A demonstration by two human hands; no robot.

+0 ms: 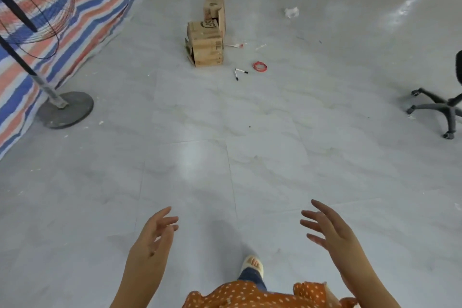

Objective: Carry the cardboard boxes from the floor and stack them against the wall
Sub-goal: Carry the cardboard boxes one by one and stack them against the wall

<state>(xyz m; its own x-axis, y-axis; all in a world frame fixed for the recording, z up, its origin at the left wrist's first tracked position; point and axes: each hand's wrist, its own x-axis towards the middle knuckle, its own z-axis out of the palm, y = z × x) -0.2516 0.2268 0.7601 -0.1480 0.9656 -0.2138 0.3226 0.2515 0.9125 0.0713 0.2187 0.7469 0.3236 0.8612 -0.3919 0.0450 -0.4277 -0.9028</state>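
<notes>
Two brown corrugated cardboard boxes [205,44] sit touching on the grey tiled floor [225,120], well ahead. Left hand [152,237] and right hand [330,230] empty, fingers spread apart. Boxes look light, stiff-sided, flaps loose; probably grip opposite side walls, low down.

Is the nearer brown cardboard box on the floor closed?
No. The nearer brown cardboard box has loose flaps sticking out at its left side.

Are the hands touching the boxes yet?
Apart. The head view shows bare floor between both hands, left hand and right hand, and the boxes.
</notes>
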